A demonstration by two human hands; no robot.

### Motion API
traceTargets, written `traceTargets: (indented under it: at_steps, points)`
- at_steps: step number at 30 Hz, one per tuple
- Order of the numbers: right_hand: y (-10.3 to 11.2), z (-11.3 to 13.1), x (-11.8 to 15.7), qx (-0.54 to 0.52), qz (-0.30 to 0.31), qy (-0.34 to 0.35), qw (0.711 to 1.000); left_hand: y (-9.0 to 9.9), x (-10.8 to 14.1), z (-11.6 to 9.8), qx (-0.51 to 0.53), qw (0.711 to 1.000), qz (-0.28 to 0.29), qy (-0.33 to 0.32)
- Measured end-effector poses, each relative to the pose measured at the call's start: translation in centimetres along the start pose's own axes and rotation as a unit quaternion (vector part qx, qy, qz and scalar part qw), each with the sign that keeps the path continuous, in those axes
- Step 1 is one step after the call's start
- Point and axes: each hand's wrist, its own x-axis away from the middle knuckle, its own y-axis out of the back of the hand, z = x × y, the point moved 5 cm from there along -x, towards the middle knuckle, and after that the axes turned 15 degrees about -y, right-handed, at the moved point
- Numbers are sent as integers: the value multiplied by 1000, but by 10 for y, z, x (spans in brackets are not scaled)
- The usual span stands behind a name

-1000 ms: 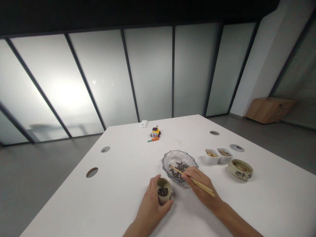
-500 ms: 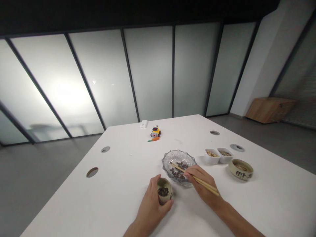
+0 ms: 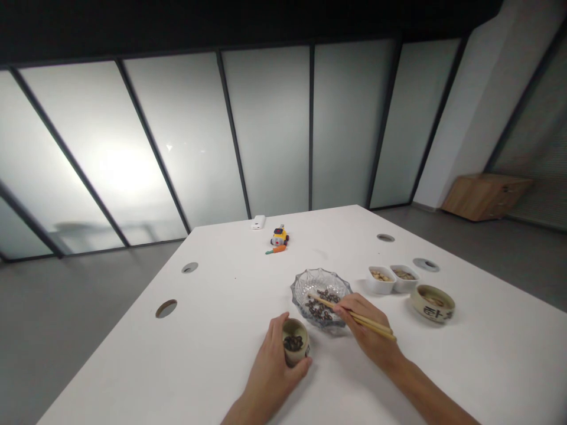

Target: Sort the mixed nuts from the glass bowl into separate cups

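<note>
My left hand (image 3: 277, 363) is wrapped round a small ceramic cup (image 3: 305, 354) standing on the white table, with dark beans (image 3: 292, 343) inside. Just beyond it is a clear glass bowl (image 3: 305, 277) with a scalloped rim, holding more dark brown beans (image 3: 325, 311). A pair of wooden chopsticks (image 3: 367, 321) is gripped in my right hand (image 3: 365, 327), at the bowl's right side. The chopstick tips reach over the beans in the bowl. Whether a bean is pinched between them is too small to tell.
To the right stand two white dishes (image 3: 380, 285) of pale and brownish pieces, and a lettered ceramic bowl (image 3: 432, 313). Farther back lie a yellow toy car (image 3: 279, 237), an orange-handled tool (image 3: 278, 249) and a white box (image 3: 257, 222). The table (image 3: 212, 330) has round holes.
My right hand has shifted slightly to the right, and the chopstick tips have moved a little the same way above the beans. My left hand and the cup stay put.
</note>
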Motion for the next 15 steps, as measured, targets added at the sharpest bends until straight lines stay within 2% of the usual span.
traceTargets:
  at_steps: [7,15]
  points:
    - [-1,-5,1,13,-4,-14,1000,-1,-1,-1,-5,1000,16,3]
    - [-1,0,1,-7,19,-23,1000,-2,0,2,-2,1000,15,1]
